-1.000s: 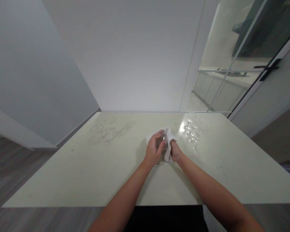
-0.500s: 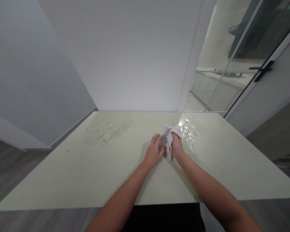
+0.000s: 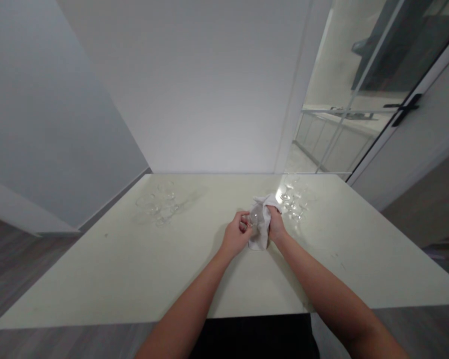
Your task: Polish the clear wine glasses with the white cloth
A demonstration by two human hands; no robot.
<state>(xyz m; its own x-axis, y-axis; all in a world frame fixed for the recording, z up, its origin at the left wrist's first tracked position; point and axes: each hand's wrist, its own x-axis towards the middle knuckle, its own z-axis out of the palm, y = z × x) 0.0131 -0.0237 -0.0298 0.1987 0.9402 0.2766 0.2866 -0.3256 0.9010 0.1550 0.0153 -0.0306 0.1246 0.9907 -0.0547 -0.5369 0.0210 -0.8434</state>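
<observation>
Between my hands, just above the middle of the table, is a clear stemmed glass (image 3: 256, 216) lying sideways against a white cloth (image 3: 261, 239). My left hand (image 3: 237, 232) pinches the glass at its left end with curled fingers. On the other side my right hand (image 3: 276, 225) is closed around the cloth, which is bunched against the glass. The cloth hides part of the glass and some of my right fingers. Just beyond my right hand stand several clear glasses (image 3: 292, 204).
On the left of the pale table (image 3: 134, 279) another group of clear glasses (image 3: 166, 204) stands, faint against the surface. A white wall (image 3: 209, 99) rises behind the table. At the right is a glass-paned door (image 3: 359, 75) with a black handle (image 3: 406, 109).
My left fingers have shifted from spread along the glass to a curled pinch at its left end. More of the glass shows against the cloth. The cloth has opened out slightly.
</observation>
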